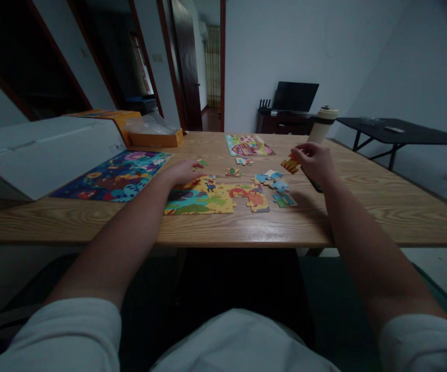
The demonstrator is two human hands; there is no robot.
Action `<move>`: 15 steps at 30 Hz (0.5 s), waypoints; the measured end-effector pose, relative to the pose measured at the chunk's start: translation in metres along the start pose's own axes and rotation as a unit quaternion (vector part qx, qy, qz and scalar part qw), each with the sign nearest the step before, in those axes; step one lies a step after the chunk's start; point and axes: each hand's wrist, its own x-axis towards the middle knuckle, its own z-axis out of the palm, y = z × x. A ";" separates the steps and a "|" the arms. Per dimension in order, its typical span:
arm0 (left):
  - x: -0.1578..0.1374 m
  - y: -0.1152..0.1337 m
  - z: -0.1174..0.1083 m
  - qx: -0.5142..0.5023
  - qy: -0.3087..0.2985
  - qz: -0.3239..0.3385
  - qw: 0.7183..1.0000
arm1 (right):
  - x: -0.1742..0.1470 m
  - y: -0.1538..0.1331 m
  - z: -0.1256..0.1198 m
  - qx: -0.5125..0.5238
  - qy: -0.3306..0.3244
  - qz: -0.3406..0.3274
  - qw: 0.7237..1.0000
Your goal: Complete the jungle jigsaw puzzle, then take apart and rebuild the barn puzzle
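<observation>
My right hand (314,157) is raised above the right part of the table, its fingers pinching a yellow-orange puzzle piece (289,166). Low over the table, my left hand (185,173) stretches its fingers out beside a green puzzle piece (202,163), at the far left corner of a partly joined yellow jigsaw puzzle (208,200). Several loose blue pieces (280,185) lie right of the joined part, with a blue-green piece (284,200) nearer me. Beyond the puzzle lie a small green and red piece (232,172) and a pale piece (244,161).
A dark blue jigsaw picture (118,175) lies left, beside a long white box (49,155) and an orange box (156,138) with clear plastic. Farther back are a pink picture sheet (249,145) and a beige tumbler (323,126). A dark flat object (312,181) lies under my right hand.
</observation>
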 end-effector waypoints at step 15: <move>0.001 -0.001 0.007 -0.030 -0.008 0.021 0.999 | -0.070 -0.087 0.080 -0.067 -0.363 -0.283 0.885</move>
